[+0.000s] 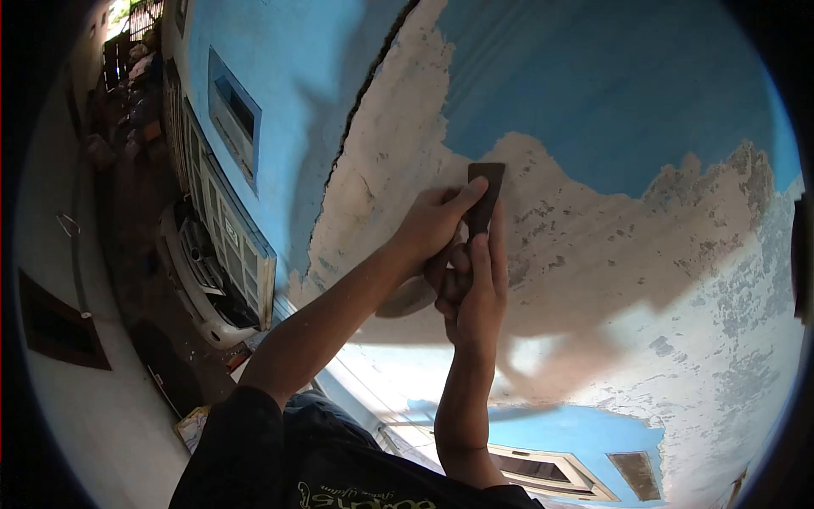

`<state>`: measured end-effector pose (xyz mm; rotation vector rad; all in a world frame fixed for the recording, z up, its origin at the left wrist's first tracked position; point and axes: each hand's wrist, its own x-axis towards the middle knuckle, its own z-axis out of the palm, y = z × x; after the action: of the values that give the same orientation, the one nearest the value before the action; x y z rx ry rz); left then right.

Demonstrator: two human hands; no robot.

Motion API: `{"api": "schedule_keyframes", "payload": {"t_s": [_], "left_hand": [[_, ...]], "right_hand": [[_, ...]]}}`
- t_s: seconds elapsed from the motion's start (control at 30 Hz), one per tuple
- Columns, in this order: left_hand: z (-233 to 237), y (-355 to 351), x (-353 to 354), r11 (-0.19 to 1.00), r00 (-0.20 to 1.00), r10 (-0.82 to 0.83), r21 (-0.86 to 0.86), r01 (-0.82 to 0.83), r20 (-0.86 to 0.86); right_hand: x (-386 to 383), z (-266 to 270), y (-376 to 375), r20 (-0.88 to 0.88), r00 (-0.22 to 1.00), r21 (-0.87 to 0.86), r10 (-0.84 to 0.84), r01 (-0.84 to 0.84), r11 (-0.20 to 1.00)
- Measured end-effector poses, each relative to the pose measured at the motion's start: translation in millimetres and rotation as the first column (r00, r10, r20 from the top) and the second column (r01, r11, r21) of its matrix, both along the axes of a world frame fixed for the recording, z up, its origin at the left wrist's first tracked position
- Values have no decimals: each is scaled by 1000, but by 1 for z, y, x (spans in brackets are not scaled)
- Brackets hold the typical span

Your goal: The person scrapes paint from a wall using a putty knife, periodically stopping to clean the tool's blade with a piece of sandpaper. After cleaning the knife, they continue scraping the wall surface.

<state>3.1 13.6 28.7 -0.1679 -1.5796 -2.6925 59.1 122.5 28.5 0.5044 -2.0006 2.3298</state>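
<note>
In front of me is a scraper (486, 197) with a wide, flat dark blade, held up before a surface of peeling paint (577, 263). My left hand (434, 222) presses its thumb on the blade, and its other fingers curl behind. Just below, my right hand (479, 297) closes around the lower part of the tool, with fingers along the blade's edge. The handle is mostly hidden by my fingers. Beside my wrists shows a rounded greyish shape (405, 299) that I cannot identify, partly covered by my left forearm.
Blue paint (610, 93) borders the bare pale patch, and a long dark crack (356, 110) runs beside it. To the left are a window (234, 114), glazed frames (229, 220) and a parked white vehicle (203, 280). A small window (543, 468) lies low down.
</note>
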Motion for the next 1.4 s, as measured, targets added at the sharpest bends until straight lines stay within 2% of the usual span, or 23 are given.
{"api": "schedule_keyframes", "payload": {"t_s": [0.07,0.13,0.23,0.27,0.37,0.47,0.57,0.63,0.73,0.83,0.97,1.07,1.13,1.23,1.33,1.4], "left_hand": [[-4,3,1,1000,1000,15,13,-15,2],[-2,5,5,999,999,33,33,-34,18],[-9,2,-3,994,999,47,-98,-48,-15],[-12,1,-7,995,998,54,-87,-55,-22],[-10,1,0,997,998,53,-63,-54,-17],[-7,-2,-3,994,997,60,-84,-64,-46],[-10,-6,-10,994,998,58,-92,-60,-24],[-4,-4,1,996,997,65,-66,-63,32],[-7,-7,-6,988,999,46,-143,-49,-23],[-6,-8,-5,994,998,67,-85,-67,-1],[-11,-7,-9,991,996,80,-108,-83,-28],[-12,-10,-16,989,998,65,-132,-68,-24],[-5,-8,-4,989,995,100,-106,-102,-18],[-13,-13,-13,974,997,73,-211,-80,-37],[-14,-14,-14,983,995,91,-156,-96,-41],[-19,-12,-8,978,995,92,-185,-99,-49]], "right_hand": [[7,13,-3,57,998,24,-7,6,1000],[7,1,-1,25,999,50,-20,19,999],[-4,-3,-2,-30,998,89,-51,53,995],[-5,-4,-2,-33,997,108,-68,72,992],[0,-3,-9,-16,997,66,-69,70,995],[-3,-11,-6,-100,994,86,-39,47,995],[3,1,-17,19,998,38,-62,61,997],[4,-7,-13,5,998,39,-56,56,998],[-3,-2,-15,-22,999,45,-41,42,998],[-4,-7,-18,-12,999,50,-51,52,997],[-1,-16,-13,-36,997,47,-61,63,997],[-1,-4,-16,27,999,25,-23,23,999],[1,-16,-15,15,1000,13,-27,27,1000],[-9,-18,-17,-22,999,31,-30,31,999],[-9,-21,-19,-34,999,37,-24,25,999],[-8,-23,-18,-72,997,62,-43,48,997]]}}
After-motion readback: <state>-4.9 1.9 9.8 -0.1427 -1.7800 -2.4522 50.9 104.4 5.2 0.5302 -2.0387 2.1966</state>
